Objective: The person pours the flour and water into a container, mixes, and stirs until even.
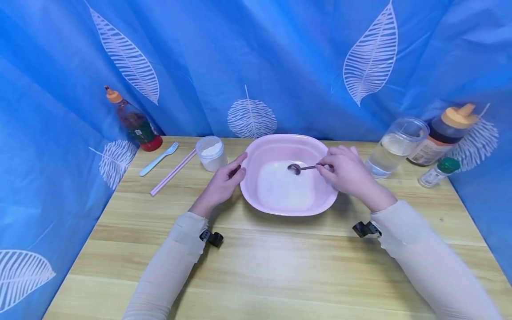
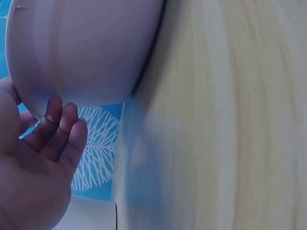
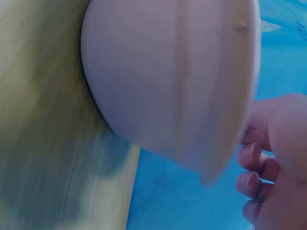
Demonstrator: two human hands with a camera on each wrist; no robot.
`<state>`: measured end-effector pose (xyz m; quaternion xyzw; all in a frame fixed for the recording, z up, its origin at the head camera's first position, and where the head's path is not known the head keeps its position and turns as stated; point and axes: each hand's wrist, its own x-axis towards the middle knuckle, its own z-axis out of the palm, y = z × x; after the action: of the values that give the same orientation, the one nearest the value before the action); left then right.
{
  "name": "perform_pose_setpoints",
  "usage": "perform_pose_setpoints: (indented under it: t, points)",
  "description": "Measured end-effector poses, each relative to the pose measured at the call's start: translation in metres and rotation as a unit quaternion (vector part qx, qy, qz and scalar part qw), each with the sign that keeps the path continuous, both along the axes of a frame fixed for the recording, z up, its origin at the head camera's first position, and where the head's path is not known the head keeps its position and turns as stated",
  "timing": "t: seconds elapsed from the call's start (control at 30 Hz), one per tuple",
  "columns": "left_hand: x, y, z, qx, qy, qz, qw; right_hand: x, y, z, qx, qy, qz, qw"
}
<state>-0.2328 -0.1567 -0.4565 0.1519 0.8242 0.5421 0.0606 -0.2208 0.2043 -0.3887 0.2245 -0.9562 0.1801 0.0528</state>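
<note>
A pink plastic basin (image 1: 290,211) stands at the table's far middle, with a smooth white layer over its bottom. My left hand (image 1: 221,183) holds the basin's left rim, its fingertips against the outer wall in the left wrist view. Over the right rim, my right hand (image 1: 345,171) pinches the handle of a small dark metal spoon (image 1: 294,169). The spoon's bowl hangs inside the basin, with some white stuff at it. The right wrist view shows curled fingers (image 3: 249,184) beyond the rim; the spoon is hidden there.
Left of the basin are a jar of white powder (image 1: 212,155), pink chopsticks (image 1: 174,172), a light-blue fork (image 1: 159,159) and a red sauce bottle (image 1: 138,122). On the right stand a clear water cup (image 1: 394,149), a dark sauce bottle (image 1: 438,140) and a green-capped shaker (image 1: 438,172). Blue curtains border the table.
</note>
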Motion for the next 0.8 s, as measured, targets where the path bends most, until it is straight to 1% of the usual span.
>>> perform_pose_setpoints:
  t: [0.13,0.23,0.37,0.43,0.5,0.57,0.63,0.7,0.8]
  points:
    - [-0.001,0.001,0.000,-0.009,0.001,-0.003,1.0000,-0.004,-0.015,-0.003,-0.009,-0.034,0.023,0.9991]
    - [-0.002,0.001,-0.001,-0.011,-0.002,-0.005,0.9999,-0.005,-0.023,-0.005,-0.018,-0.043,0.060,0.9971]
    - [-0.003,0.002,-0.001,-0.005,-0.003,-0.008,0.9999,-0.002,-0.029,-0.004,-0.026,-0.054,0.119,0.9912]
    - [-0.003,0.001,-0.002,-0.004,0.001,-0.009,0.9999,0.002,-0.027,-0.001,-0.026,-0.068,0.139,0.9876]
    - [-0.003,0.001,-0.002,-0.005,0.003,-0.010,0.9999,0.006,-0.021,0.003,-0.023,-0.086,0.151,0.9846]
    - [-0.003,0.001,-0.002,-0.006,0.004,-0.010,0.9999,0.010,-0.013,0.007,-0.014,-0.095,0.155,0.9834]
    - [-0.003,0.000,-0.003,-0.007,0.002,-0.009,0.9999,0.013,-0.002,0.011,-0.005,-0.091,0.148,0.9848]
    - [-0.003,-0.001,-0.003,-0.009,0.002,-0.007,0.9999,0.015,0.009,0.015,0.001,-0.078,0.134,0.9879]
    - [-0.003,-0.003,-0.003,-0.011,0.002,-0.005,0.9999,0.016,0.022,0.017,0.013,-0.042,0.100,0.9941]
